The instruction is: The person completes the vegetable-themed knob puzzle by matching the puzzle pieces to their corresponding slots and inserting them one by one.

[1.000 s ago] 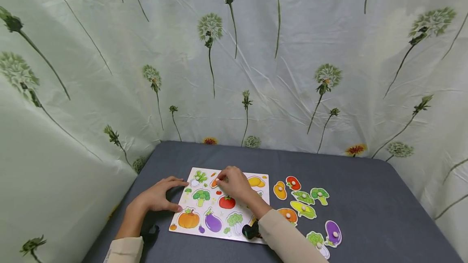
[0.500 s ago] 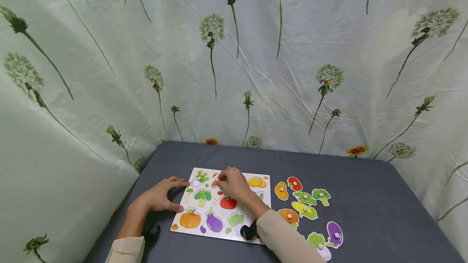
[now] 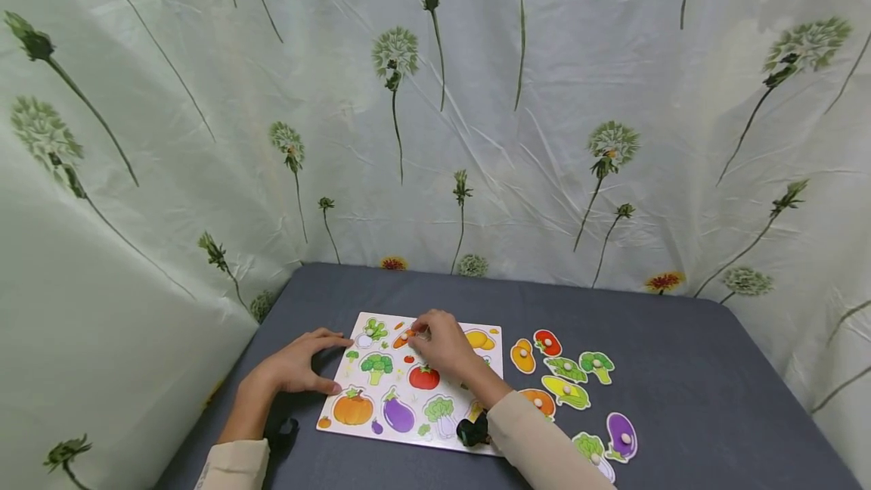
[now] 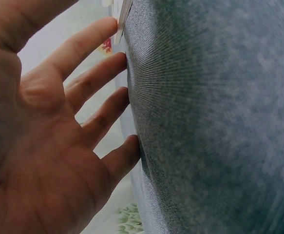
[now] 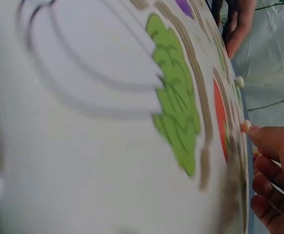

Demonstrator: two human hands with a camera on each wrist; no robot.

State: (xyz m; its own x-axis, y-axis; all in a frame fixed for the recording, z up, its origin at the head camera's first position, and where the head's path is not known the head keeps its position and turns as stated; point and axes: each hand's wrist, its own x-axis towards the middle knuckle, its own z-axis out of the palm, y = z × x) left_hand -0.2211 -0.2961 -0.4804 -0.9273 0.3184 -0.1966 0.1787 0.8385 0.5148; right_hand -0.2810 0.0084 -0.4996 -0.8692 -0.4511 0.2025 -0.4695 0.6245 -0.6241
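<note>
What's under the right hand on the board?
An orange carrot piece peeks out from under the right hand. The puzzle board beneath the palm is hidden from the head view; I can't tell what's printed there.

From my remote seat I see the person's left grip (image 3: 296, 363) spread, fingers (image 4: 88, 44) apart, pointing toward 3 o'clock, left forearm (image 3: 246, 410) running to 7 o'clock. The right grip (image 3: 441, 342) pinches at its tips, 3 digits (image 5: 273, 192) bunched; right forearm (image 3: 486, 384) toward 4 o'clock.

The right hand (image 3: 441, 342) partly hides an orange piece (image 3: 400, 340), perhaps a carrot.
</note>
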